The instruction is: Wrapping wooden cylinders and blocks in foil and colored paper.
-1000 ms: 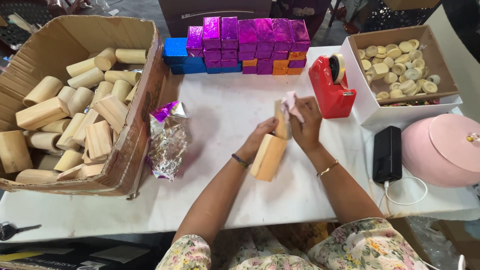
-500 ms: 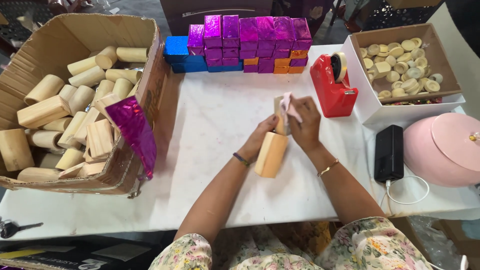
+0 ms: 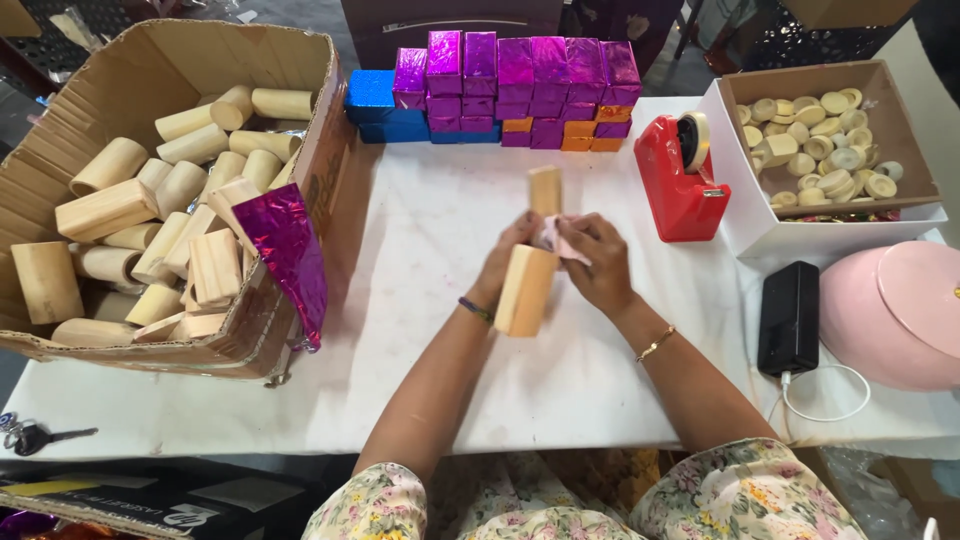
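Both hands meet above the middle of the white surface (image 3: 450,380). The left hand (image 3: 508,262) is wrapped around a long wooden block (image 3: 527,288), which tilts from near the wrist up past the fingers, its far end (image 3: 545,190) sticking out beyond them. The right hand (image 3: 597,262) is curled closed, pinching a small pink cloth (image 3: 556,237) against the block's upper part, touching the left hand's fingers.

Well to the left of the hands sits a big cardboard box (image 3: 320,150) full of bare wooden blocks and cylinders, with a sheet of magenta foil (image 3: 288,250) draped over its near wall. Beyond the hands stands a row of stacked foil-wrapped blocks (image 3: 520,85), mostly purple, some blue and orange. Just right of the right hand is a red tape dispenser (image 3: 675,185), then a white box of small wooden discs (image 3: 830,140). Near the right forearm lie a black power bank (image 3: 788,318) and a pink lidded container (image 3: 890,315).
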